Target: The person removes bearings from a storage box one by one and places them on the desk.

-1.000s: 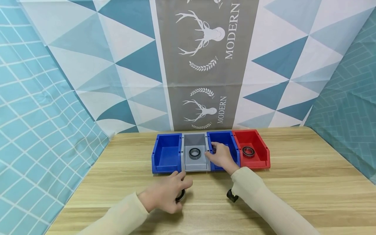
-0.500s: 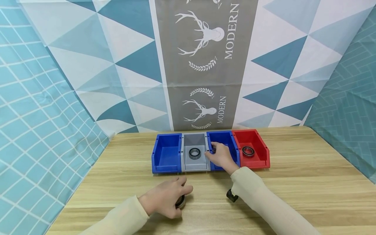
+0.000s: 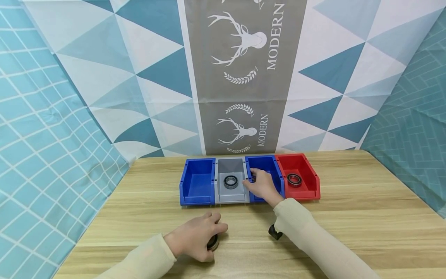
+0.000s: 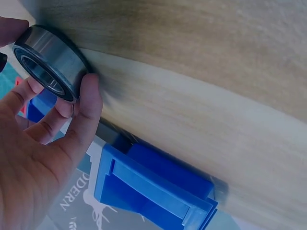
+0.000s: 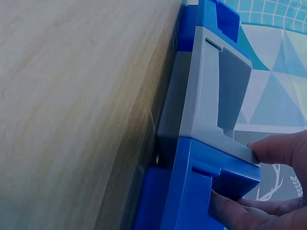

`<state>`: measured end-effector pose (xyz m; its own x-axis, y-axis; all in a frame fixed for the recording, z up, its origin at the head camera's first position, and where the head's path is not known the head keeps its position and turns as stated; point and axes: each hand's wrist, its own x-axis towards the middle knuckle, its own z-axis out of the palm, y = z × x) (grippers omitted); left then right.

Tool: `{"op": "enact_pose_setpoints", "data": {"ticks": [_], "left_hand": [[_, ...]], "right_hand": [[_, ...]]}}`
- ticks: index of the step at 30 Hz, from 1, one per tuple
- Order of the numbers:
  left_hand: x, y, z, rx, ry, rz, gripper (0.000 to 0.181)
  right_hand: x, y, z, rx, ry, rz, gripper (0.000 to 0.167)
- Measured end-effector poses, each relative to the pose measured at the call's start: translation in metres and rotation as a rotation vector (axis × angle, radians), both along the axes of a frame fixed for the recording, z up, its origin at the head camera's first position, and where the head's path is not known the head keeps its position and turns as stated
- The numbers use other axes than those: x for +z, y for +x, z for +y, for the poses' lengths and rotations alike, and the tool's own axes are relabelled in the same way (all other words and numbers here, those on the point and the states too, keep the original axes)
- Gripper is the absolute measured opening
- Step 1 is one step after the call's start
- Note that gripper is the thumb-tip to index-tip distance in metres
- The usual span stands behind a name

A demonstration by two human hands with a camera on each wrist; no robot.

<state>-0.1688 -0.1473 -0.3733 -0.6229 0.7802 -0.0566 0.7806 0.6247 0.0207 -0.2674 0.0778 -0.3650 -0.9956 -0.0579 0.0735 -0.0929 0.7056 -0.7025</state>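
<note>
Nearest, at the left, a pale sleeve [image 3: 139, 257] leads to the left hand [image 3: 193, 238], which pinches a dark-edged metal ring bearing [image 3: 213, 242] between thumb and curled fingers, over the near part of the wood-grain tabletop [image 3: 369, 209]. Whether this bearing touches the tabletop is hard to tell. Toward the right, a second pale sleeve [image 3: 324, 242] crosses the tabletop, with a small black object [image 3: 275, 232] just beside it, partly hidden and too unclear to name.

Farther off, four bins stand side by side in a row: a left blue bin [image 3: 198, 186], a gray bin [image 3: 230, 197], a right blue bin [image 3: 263, 162] and, at the right end, a red bin [image 3: 306, 176]. The right hand [image 3: 261, 185] grips the adjoining bin walls [image 5: 223, 148] of the gray bin and the right blue bin, thumb on the gray side, fingers inside the blue. A second bearing [image 3: 225, 185] lies flat in the gray bin, and a third bearing [image 3: 289, 183] in the red bin, near its left wall.

At the far edge of the tabletop rises a patterned backdrop [image 3: 240, 91] with white deer heads, the word MODERN and blue triangles.
</note>
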Motion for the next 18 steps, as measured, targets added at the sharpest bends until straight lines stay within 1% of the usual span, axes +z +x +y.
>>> {"op": "enact_pose_setpoints", "data": {"ticks": [6, 18], "left_hand": [[-0.0034, 0.0003, 0.0009, -0.006, 0.001, 0.011, 0.049], [-0.0043, 0.0003, 0.0008, 0.002, -0.014, 0.024, 0.050]], "right_hand": [[-0.0006, 0.0005, 0.0002, -0.003, -0.003, -0.006, 0.058], [0.0007, 0.0001, 0.0007, 0.001, -0.014, -0.010, 0.059]]}}
